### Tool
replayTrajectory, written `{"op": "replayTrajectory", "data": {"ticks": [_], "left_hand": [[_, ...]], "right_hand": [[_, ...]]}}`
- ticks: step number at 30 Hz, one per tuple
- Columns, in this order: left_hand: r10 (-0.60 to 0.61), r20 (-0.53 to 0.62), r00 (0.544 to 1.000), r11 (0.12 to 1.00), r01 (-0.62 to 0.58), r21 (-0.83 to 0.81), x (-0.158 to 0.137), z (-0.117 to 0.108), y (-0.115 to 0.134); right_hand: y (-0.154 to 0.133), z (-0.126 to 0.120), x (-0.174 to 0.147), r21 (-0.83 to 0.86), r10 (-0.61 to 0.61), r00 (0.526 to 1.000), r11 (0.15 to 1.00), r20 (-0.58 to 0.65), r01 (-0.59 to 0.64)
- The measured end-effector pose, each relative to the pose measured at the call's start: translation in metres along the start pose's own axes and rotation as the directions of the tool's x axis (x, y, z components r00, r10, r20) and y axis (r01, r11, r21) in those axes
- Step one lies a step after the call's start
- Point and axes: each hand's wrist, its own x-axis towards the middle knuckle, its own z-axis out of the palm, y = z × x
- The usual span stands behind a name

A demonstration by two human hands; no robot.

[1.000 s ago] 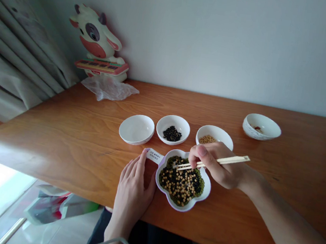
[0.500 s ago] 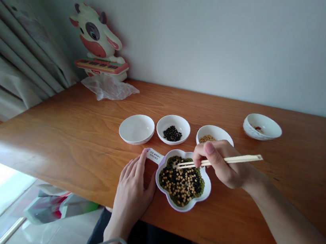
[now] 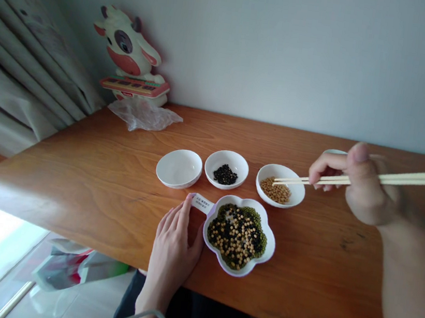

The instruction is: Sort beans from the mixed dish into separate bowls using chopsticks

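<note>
My right hand [image 3: 366, 184] grips a pair of chopsticks [image 3: 327, 181]. Their tips are over a white bowl [image 3: 294, 195] of yellow soybeans [image 3: 277, 191]; whether they pinch a bean is too small to tell. My left hand [image 3: 176, 240] lies flat on the table, fingers stretched, fingertips at the labelled handle [image 3: 202, 204] of a flower-shaped dish [image 3: 269, 250]. Mixed yellow, black and green beans [image 3: 239, 235] cover the inside of this dish. Behind it stand a bowl [image 3: 211, 165] of black beans [image 3: 225, 175] and an empty white bowl [image 3: 179, 168].
Another white bowl [image 3: 334, 151] is mostly hidden behind my right hand. At the back left of the wooden table [image 3: 116, 177] are a cow toy with a keyboard [image 3: 135, 60] and a crumpled plastic bag [image 3: 143, 116]. A grey cable [image 3: 137, 316] crosses my left forearm.
My right hand has moved right and back with the chopsticks, taking their tips from the flower-shaped dish to the soybean bowl. My left hand stays in place.
</note>
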Motion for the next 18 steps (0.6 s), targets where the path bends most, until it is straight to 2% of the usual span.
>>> {"op": "replayTrajectory", "data": {"ticks": [5, 8, 13, 18], "left_hand": [[0.002, 0.003, 1.000, 1.000, -0.002, 0.004, 0.000, -0.001, 0.001], [0.002, 0.003, 1.000, 1.000, -0.002, 0.008, 0.001, -0.002, 0.001], [0.001, 0.006, 1.000, 1.000, -0.001, 0.001, 0.001, -0.002, 0.001], [0.004, 0.004, 1.000, 1.000, -0.004, -0.002, 0.001, -0.001, 0.001]], "right_hand": [[-0.004, -0.004, 0.000, 0.055, 0.000, 1.000, 0.998, -0.013, 0.001], [-0.013, 0.004, -0.001, 0.104, -0.036, 0.999, 0.994, 0.009, 0.035], [-0.032, 0.044, -0.001, 0.204, -0.182, 0.966, 0.968, 0.186, 0.143], [-0.036, 0.082, 0.000, 0.209, -0.209, 0.941, 0.965, 0.266, 0.156]]}}
